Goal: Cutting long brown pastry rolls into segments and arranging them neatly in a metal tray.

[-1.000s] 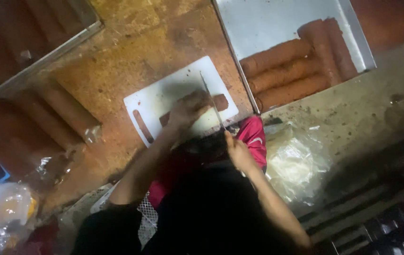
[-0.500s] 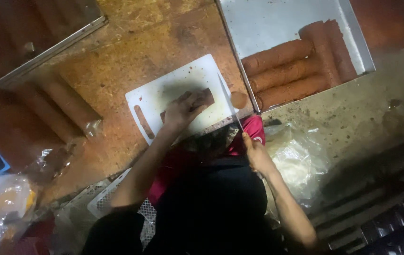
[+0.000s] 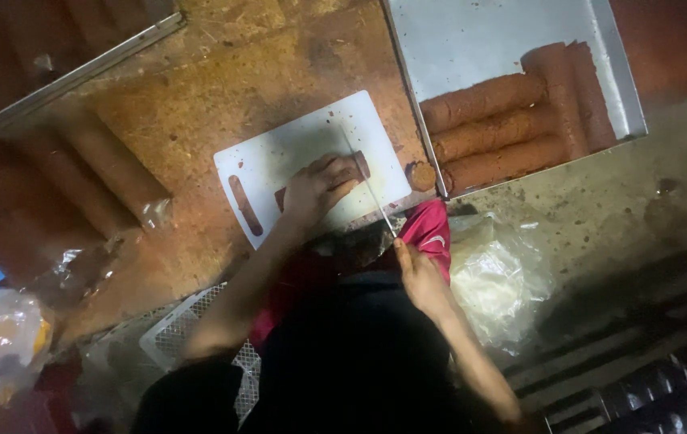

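The left hand [image 3: 311, 189] presses the brown cylindrical roll [image 3: 343, 171] on the white plastic cutting board [image 3: 303, 145]; the right hand [image 3: 416, 273], clamped on the long thin knife [image 3: 367, 181], has now brought its blade back across the roll's end.

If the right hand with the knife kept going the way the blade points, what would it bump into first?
Probably the brown roll on the white cutting board. The knife in the right hand already points up across its end, beside the left hand; contact is unclear.

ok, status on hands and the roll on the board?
Left hand pressing brown roll on white cutting board. Right hand holds knife, blade at roll's end. Cut slice beside tray.
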